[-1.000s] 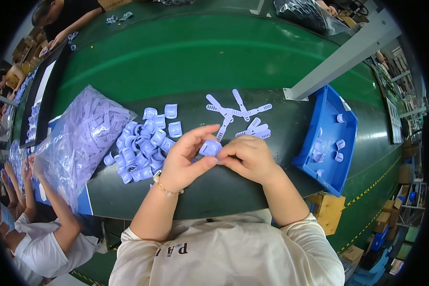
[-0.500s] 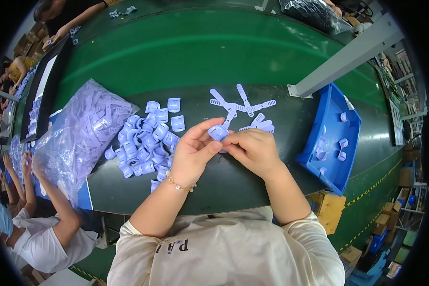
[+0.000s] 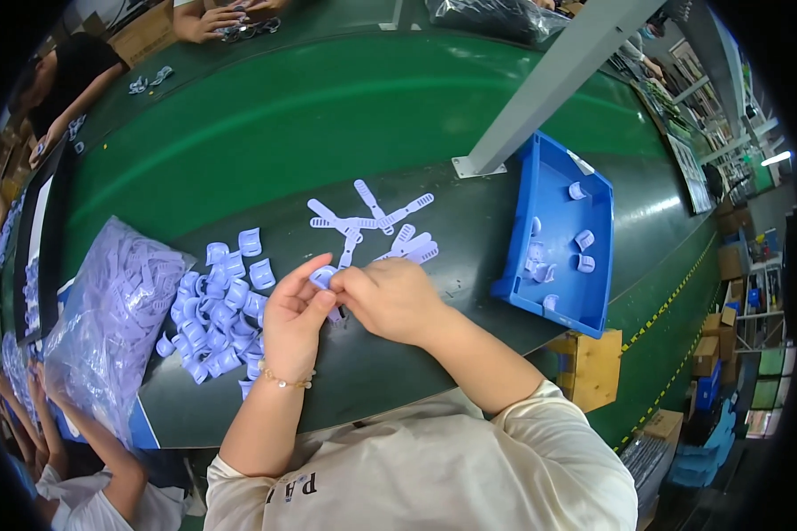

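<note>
In front of my body, my left hand (image 3: 296, 311) pinches a small lavender curved plastic piece (image 3: 321, 277) between thumb and fingers. My right hand (image 3: 393, 301) is closed against the same piece from the right, thumb and forefinger at its edge; a bit of lavender plastic shows below the fingertips, mostly hidden. To the left of my left hand lies a heap of similar curved pieces (image 3: 211, 314). Flat slotted lavender straps (image 3: 363, 223) lie spread just beyond my hands, with a few more straps (image 3: 413, 246) behind my right knuckles.
A clear plastic bag (image 3: 119, 296) full of straps stands at the left. On the right, a blue bin (image 3: 562, 239) holds several curved pieces, near a grey metal post (image 3: 540, 97). Beyond runs a green conveyor belt (image 3: 266, 124). Other people work at the left and far side.
My view has turned, so the scene sits further left and the bin shows more fully. My hands stay together on the curved piece; the right hand has turned, hiding more of its fingers.
</note>
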Motion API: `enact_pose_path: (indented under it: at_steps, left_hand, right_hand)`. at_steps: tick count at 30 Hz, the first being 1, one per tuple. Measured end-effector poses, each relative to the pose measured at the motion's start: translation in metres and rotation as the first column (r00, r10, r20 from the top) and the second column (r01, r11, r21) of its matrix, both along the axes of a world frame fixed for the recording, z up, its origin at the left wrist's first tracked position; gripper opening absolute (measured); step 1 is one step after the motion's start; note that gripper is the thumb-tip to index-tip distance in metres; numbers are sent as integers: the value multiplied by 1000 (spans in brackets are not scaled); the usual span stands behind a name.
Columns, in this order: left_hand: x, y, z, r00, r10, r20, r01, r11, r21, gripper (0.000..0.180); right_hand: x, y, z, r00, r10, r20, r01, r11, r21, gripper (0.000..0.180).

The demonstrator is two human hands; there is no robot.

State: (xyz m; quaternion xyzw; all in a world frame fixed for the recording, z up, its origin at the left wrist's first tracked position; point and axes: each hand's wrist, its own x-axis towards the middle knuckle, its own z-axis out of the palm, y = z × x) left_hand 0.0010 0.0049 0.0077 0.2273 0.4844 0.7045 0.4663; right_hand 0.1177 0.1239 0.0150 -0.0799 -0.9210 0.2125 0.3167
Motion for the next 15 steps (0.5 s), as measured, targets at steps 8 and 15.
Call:
enact_pose_path:
  at_steps: [8, 15]
  left_hand:
    - [-5, 0, -6, 997, -2, -84, -2, 999, -54, 40]
    - [-5, 1, 4, 999, -35, 42, 37, 998, -49, 38]
  right_hand:
    - [-4, -4, -11, 997, -62, 38, 64, 997, -42, 17]
    - [-4, -1, -4, 992, -125, 24, 126, 988, -88, 18]
